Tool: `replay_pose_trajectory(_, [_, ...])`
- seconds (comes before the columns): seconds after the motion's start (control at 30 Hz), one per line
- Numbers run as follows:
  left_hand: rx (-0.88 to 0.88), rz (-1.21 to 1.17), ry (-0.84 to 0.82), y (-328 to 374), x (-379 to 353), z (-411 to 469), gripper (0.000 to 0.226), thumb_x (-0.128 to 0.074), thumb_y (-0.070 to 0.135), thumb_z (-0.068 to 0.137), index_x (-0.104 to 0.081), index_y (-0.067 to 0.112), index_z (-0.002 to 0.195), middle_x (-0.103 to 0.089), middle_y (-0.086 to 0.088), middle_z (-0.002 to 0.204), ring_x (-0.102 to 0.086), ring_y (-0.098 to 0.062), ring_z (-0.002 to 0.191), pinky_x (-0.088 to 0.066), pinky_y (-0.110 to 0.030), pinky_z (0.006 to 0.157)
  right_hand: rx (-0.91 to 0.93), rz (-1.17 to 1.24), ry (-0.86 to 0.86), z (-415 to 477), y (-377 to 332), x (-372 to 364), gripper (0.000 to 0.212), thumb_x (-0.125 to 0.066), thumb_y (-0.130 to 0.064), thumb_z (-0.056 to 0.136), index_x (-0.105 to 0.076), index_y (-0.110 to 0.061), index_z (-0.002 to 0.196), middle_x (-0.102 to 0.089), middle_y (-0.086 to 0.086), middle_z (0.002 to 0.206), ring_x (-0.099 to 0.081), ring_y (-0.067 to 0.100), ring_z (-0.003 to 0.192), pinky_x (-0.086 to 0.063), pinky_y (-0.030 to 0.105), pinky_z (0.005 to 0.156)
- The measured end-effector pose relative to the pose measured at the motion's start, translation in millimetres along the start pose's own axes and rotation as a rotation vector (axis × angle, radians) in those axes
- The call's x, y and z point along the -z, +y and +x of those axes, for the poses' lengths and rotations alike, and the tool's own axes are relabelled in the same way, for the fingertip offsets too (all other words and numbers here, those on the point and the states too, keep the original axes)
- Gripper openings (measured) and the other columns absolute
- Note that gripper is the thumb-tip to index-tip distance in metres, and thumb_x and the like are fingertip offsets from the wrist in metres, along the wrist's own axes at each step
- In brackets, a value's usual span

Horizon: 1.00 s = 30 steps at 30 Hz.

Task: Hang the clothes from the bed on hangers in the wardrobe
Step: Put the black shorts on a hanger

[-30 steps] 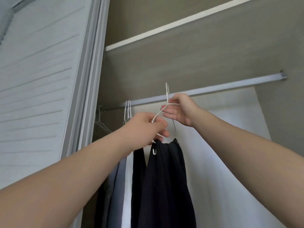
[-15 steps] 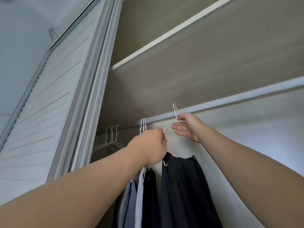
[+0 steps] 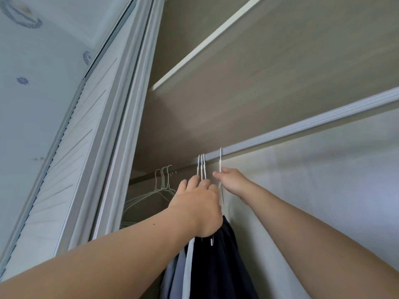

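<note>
One hanger [image 3: 220, 161] on rail [image 3: 302, 128], right hand [image 3: 232, 183] pinching.

A thin white wire hanger [image 3: 220, 162], hooked at the grey ribbed metal rail [image 3: 302, 128], is pinched by the right hand [image 3: 234, 184]; a dark navy garment [image 3: 222, 268] is hung below.

1. To the right of the white hanger [image 3: 220, 160], pinched in the right hand [image 3: 231, 182], the rail [image 3: 302, 126] runs open to the frame's edge, with room below it before the back wall [image 3: 323, 190].
2. The shelf [image 3: 237, 72] sits close above the rail (little gap for hooks).
3. To the left, hooked hangers [image 3: 201, 167] and hanging clothes [image 3: 224, 260] crowd the rail around the left hand [image 3: 198, 203].
4. Farther left, empty hangers [image 3: 164, 180] bunch beside the sliding door [image 3: 97, 147], which walls off that side.
</note>
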<state>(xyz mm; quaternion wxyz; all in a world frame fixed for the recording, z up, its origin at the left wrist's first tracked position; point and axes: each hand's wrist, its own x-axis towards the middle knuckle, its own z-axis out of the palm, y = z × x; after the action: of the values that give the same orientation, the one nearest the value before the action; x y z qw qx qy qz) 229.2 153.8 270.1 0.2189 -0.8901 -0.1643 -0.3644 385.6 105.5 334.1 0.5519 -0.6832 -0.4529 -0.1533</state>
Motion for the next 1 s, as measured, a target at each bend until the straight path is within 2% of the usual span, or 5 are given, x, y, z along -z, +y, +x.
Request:
replay_pose_trajectory(0.27, [0.123, -0.084, -0.091, -15.0, -11.4, 11.7, 0.056, -0.034, 0.035, 0.102, -0.021, 0.020, 0.155, -0.026, -0.009, 0.157, -0.028, -0.036, 0.142, -0.027, -0.049, 0.113, 0.012, -0.055, -0.081, 24.6, 3.4, -31.5, 0.044, -0.042, -0.031, 0.102, -0.049, -0.016, 0.143, -0.051, 0.007, 0.145, -0.049, 0.025, 0.130, -0.037, 0.034, 0.107])
replay_pose_trajectory(0.5, [0.173, -0.138, -0.240, -25.1, -11.3, 18.3, 0.057, -0.037, 0.034, 0.103, -0.017, 0.017, 0.153, -0.058, -0.012, 0.125, -0.057, -0.035, 0.109, -0.045, -0.047, 0.095, -0.006, -0.077, -0.126, 25.7, -0.3, -41.3, 0.044, -0.037, -0.030, 0.105, -0.042, -0.022, 0.148, -0.046, 0.008, 0.147, -0.047, 0.028, 0.129, -0.037, 0.034, 0.100])
replay_pose_trajectory(0.73, [0.148, 0.089, -0.285, -26.4, 13.1, -4.3, 0.038, -0.038, 0.032, 0.105, -0.038, 0.014, 0.138, -0.049, -0.011, 0.141, -0.040, -0.035, 0.131, -0.030, -0.050, 0.108, -0.044, 0.033, -0.135, -6.1, -7.2, -23.5, 0.040, -0.040, -0.028, 0.106, -0.044, -0.016, 0.144, -0.048, 0.008, 0.144, -0.044, 0.027, 0.130, -0.034, 0.031, 0.094])
replay_pose_trajectory(0.83, [0.046, 0.261, -0.155, -34.0, 25.8, -23.5, 0.045, -0.041, 0.029, 0.102, -0.039, 0.015, 0.145, -0.037, -0.010, 0.153, -0.026, -0.033, 0.144, -0.018, -0.053, 0.119, 0.035, 0.083, -0.094, -23.9, -9.0, -24.2, 0.043, -0.047, -0.028, 0.102, -0.043, -0.018, 0.144, -0.051, 0.001, 0.130, -0.048, 0.019, 0.117, -0.036, 0.032, 0.097])
replay_pose_trajectory(1.0, [0.050, 0.273, 0.066, -62.3, 49.2, -88.8, 0.052, -0.031, 0.038, 0.105, -0.030, 0.021, 0.154, -0.014, -0.008, 0.166, 0.003, -0.031, 0.154, 0.003, -0.053, 0.123, 0.166, 0.042, -0.059, -80.1, -17.8, -38.1, 0.062, -0.051, -0.046, 0.095, -0.026, -0.039, 0.151, -0.033, -0.009, 0.156, -0.035, 0.015, 0.142, -0.029, 0.044, 0.117])
